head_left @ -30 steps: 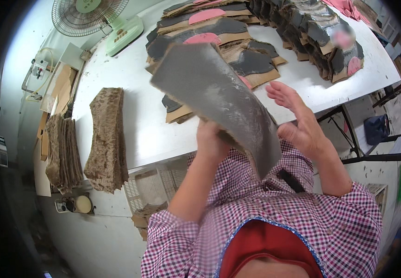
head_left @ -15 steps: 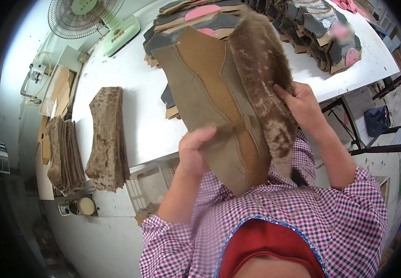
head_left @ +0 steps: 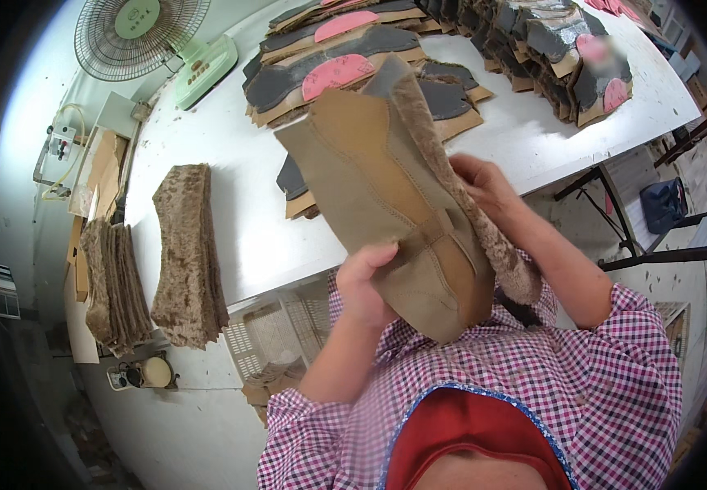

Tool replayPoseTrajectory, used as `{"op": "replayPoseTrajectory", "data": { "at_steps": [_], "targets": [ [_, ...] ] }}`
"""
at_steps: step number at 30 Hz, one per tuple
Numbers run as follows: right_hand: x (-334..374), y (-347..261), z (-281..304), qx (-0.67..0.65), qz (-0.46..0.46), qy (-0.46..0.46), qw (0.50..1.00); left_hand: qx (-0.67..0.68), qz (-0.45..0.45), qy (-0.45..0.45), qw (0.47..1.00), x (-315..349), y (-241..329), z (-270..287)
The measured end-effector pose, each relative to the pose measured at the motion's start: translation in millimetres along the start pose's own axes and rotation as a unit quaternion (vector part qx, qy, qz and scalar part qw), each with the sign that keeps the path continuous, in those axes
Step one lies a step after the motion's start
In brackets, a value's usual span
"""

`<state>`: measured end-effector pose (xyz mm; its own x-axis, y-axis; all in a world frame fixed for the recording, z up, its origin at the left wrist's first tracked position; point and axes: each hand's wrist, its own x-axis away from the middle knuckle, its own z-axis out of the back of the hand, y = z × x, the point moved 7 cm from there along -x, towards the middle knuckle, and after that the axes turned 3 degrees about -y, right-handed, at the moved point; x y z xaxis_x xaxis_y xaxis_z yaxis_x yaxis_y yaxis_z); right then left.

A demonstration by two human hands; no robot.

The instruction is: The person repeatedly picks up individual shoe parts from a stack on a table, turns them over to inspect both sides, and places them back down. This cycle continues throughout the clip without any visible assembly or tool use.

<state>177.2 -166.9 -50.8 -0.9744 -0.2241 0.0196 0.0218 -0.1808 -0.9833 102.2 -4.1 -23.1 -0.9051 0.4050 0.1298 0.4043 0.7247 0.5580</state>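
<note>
Above my lap I hold a boot upper (head_left: pixel 333 184), taupe with a tan-brown middle panel, stitched seams and a small strap across it. A strip of brown fur lining (head_left: pixel 494 237) lies along its right side, seen nearly edge-on. My left hand (head_left: pixel 370 282) grips the upper's lower left part, thumb on top and fingers hidden beneath. At the right, my right hand (head_left: pixel 488 189) is closed on the fur lining's outer edge, its fingertips partly hidden behind it. Grey backing shows at the top between upper and lining.
Fur pieces stand in a neat pile (head_left: pixel 184 253) and a leaning row (head_left: pixel 113 282) at the white table's (head_left: pixel 247 237) left. Beyond are overlapping grey pieces with pink patches (head_left: pixel 337 75), more stacks (head_left: pixel 570 61) and a green fan (head_left: pixel 137 20). A plastic crate (head_left: pixel 268 339) sits below the edge.
The fur lining has swung from lying face-up to nearly edge-on beside the upper. Both hands have shifted, the left rightward and the right lower. More of the grey pieces behind is uncovered.
</note>
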Motion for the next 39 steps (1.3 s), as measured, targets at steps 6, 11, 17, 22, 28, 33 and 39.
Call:
{"op": "replayPoseTrajectory", "data": {
  "at_steps": [6, 11, 17, 22, 28, 33, 39],
  "targets": [
    [58, -110, 14, 0.240, 0.218, 0.157, 0.933, 0.001, -0.001, 0.021, 1.000, 3, -4, 5],
    [66, -111, -4, 0.212, 0.239, 0.132, 0.938, 0.006, -0.023, -0.015, 1.000, 1, -9, -2],
    [62, -106, -3, 0.121, 0.145, 0.024, 0.982, -0.027, -0.031, -0.053, 0.998, 9, -4, 0],
    [68, -105, -2, 0.131, 0.102, 0.029, 0.986, -0.043, -0.017, -0.025, 0.999, 11, -6, 3],
    [75, -94, -10, 0.053, 0.107, 0.103, 0.987, -0.081, -0.019, 0.006, 0.997, 9, -13, 2],
    [72, -95, -14, 0.085, 0.162, 0.112, 0.977, -0.099, -0.018, -0.031, 0.994, 8, -13, 6],
    [62, -98, -1, 0.107, 0.177, 0.117, 0.971, 0.018, -0.165, -0.103, 0.981, 9, 22, -11]
  ]
}}
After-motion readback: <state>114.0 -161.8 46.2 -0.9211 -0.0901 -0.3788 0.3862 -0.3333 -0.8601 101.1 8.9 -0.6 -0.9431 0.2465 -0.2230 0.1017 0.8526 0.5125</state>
